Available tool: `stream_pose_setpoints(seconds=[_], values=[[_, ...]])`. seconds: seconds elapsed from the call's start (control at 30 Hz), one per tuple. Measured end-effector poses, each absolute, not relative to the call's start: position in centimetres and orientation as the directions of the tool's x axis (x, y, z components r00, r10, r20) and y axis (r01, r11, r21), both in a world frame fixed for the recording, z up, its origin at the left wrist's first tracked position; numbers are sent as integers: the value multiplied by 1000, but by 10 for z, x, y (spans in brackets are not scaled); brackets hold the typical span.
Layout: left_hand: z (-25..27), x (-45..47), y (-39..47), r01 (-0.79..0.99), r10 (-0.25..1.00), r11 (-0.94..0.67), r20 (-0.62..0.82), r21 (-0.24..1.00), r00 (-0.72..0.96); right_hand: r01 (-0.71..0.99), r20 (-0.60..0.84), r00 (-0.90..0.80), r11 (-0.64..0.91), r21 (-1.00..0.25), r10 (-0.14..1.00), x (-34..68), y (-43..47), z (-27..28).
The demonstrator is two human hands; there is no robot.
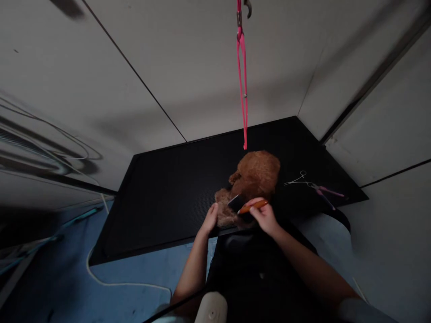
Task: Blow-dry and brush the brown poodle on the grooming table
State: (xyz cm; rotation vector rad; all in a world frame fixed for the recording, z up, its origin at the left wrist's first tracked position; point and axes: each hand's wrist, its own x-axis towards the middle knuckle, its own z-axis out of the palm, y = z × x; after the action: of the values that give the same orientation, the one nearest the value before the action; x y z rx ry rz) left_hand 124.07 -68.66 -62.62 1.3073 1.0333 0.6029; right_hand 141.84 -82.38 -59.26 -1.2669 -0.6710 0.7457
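Observation:
A curly brown dog (261,170), looking like a poodle, lies near the front edge of a black grooming table (168,193). My right hand (266,217) is closed around the orange handle of a slicker brush (255,206). The brush's dark, flat head rests against the dog's lighter fur. On the left side of that fur, my left hand (211,218) grips the dog, thumb up along it; the other fingers are mostly hidden.
Above the dog hangs a pink grooming loop (242,89). A hemostat (298,179) and pink-handled scissors (328,193) lie on the table's right. A white nozzle-like object (211,308) rises at the bottom. A pale cable (128,284) crosses the blue floor. Walls border the table.

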Motion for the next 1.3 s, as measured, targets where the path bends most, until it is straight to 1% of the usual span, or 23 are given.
stream_pose_setpoints(seconds=[0.07,0.1,0.13,0.2,0.23,0.33,0.37,0.43,0.47,0.5,0.6,0.63,0.67,0.77,0.83,0.9,0.93,1.03,1.07,1.17,1.2,1.27,1.3], values=[[-625,1238,-690,177,644,443,-449,879,619,-174,-10,512,92,-980,859,1422,-822,-589],[-625,1236,-693,177,562,524,-495,833,663,-189,-34,552,85,-978,833,1426,-822,-587],[-625,1234,-696,179,516,568,-517,803,683,-178,-40,640,97,-979,767,1430,-823,-585],[-624,1232,-703,194,447,589,-516,785,731,-86,16,770,129,-988,638,1437,-826,-577],[-623,1231,-705,207,407,575,-496,792,767,-35,58,758,128,-991,650,1438,-828,-572],[-616,1232,-711,232,275,517,-417,824,866,33,71,512,64,-997,856,1436,-834,-554],[-614,1233,-713,228,245,515,-397,826,885,39,54,486,40,-998,872,1434,-835,-547],[-611,1235,-720,214,208,537,-374,816,904,103,87,616,29,-994,783,1433,-836,-533],[-611,1236,-724,205,202,555,-370,806,907,154,126,677,28,-988,725,1433,-837,-526],[-611,1238,-730,198,208,569,-373,798,904,205,161,676,26,-978,719,1433,-838,-519],[-613,1244,-750,177,269,588,-397,789,877,332,136,378,3,-943,916,1431,-844,-503],[-614,1246,-757,156,292,598,-395,786,871,364,110,326,-17,-931,939,1431,-846,-498],[-615,1249,-763,129,311,609,-385,783,869,398,113,355,-40,-916,928,1432,-849,-495],[-616,1255,-780,61,334,649,-356,758,873,492,243,568,-88,-866,786,1435,-856,-487],[-614,1258,-788,67,344,665,-385,744,857,541,278,490,-38,-840,826,1435,-862,-484],[-610,1260,-794,82,350,673,-414,735,840,527,234,375,2,-850,897,1436,-868,-484],[-607,1262,-796,78,354,675,-415,734,838,508,216,394,-16,-861,893,1437,-872,-484],[-599,1266,-801,63,334,691,-396,720,855,472,226,609,-118,-874,760,1445,-881,-485],[-597,1267,-802,65,327,697,-397,714,858,472,224,605,-118,-874,764,1448,-884,-485],[-593,1270,-805,80,333,710,-434,700,837,438,161,461,-66,-897,873,1455,-893,-488],[-594,1270,-806,84,340,715,-451,694,825,420,158,494,-75,-905,855,1457,-896,-489],[-596,1268,-808,99,345,728,-488,678,802,409,198,641,-112,-905,742,1459,-900,-490],[-597,1267,-808,104,346,735,-502,670,793,415,215,659,-110,-903,721,1460,-902,-490]])
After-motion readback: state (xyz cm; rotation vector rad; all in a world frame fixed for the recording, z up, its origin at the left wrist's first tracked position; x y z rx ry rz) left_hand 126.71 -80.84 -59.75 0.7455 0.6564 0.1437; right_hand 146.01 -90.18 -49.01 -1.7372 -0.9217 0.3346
